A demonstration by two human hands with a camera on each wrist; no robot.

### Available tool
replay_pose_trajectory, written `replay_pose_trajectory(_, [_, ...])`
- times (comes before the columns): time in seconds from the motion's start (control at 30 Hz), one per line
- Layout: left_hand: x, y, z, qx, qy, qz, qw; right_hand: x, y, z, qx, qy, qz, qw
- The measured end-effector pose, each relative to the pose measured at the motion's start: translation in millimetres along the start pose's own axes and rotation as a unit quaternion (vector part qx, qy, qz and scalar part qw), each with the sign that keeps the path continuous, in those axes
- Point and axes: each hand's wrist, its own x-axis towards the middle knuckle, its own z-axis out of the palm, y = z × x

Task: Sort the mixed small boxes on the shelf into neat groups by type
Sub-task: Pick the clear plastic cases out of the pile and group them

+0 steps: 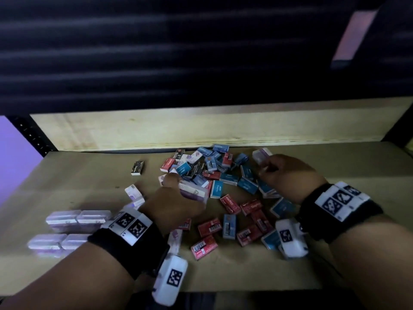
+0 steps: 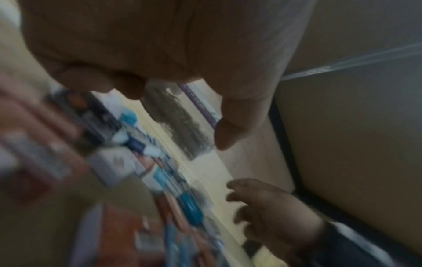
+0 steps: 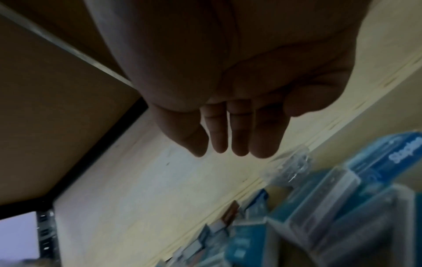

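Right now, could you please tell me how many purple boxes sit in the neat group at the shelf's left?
4 visible on top: back-left box, back-right box, front-left box, front-right box. More may lie hidden underneath.

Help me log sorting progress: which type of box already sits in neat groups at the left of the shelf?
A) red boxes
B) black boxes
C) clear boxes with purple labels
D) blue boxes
C: the clear boxes with purple labels stand in tidy rows at the left of the shelf, while the red and blue boxes lie jumbled in the mixed pile.
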Motion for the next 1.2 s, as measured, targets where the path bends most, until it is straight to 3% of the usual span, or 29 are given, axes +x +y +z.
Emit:
replay_pose_trajectory(0.17, [-3.0, -7.7, 17.7, -0.119, -0.05, -0.004, 0.992, 35.6, 8.6, -4.1, -0.04, 0.003, 0.013, 0.999])
replay_pose_trajectory(0.27, [-3.5, -12.3, 21.6, -0.086, -0.029, 0.001, 0.996, 55.7, 13.6, -1.8, -0.064, -0.001, 0.058, 0.996])
replay_pose_trajectory(0.4, [-3.1, -14.0, 17.3, -0.079, -0.05, -0.003, 0.996, 75.0, 19.2, -2.7, -0.112, -0.044, 0.125, 0.985])
replay_pose_trajectory(0.53, [-8.8, -15.0, 13.1, -0.054, -0.002, 0.007, 0.999, 85.4, 24.0, 0.5, -0.159, -0.04, 0.135, 0.977])
replay_pose_trajectory(0.63, [-9.0, -16.7, 12.5, -0.068, -0.006, 0.008, 0.998, 88.8, 23.5, 4.6, -0.184, -0.054, 0.12, 0.974])
replay_pose_trajectory(0.83, [-7.7, -17.9, 10.6, -0.052, -0.042, 0.03, 0.997, 84.0, 20.4, -0.5, -0.136, -0.025, 0.077, 0.987])
replay_pose_trajectory(1.07, [-13.7, -8.5, 3.9, 0.013, -0.02, 0.025, 0.999, 49.5, -0.4, 4.6, -0.005, 0.027, 0.042, 0.999])
replay_pose_trajectory(1.2, [-15.6, -5.8, -0.8, 0.037, -0.004, 0.03, 0.999, 15.0, -23.4, 13.4, 0.042, 0.009, 0.002, 0.999])
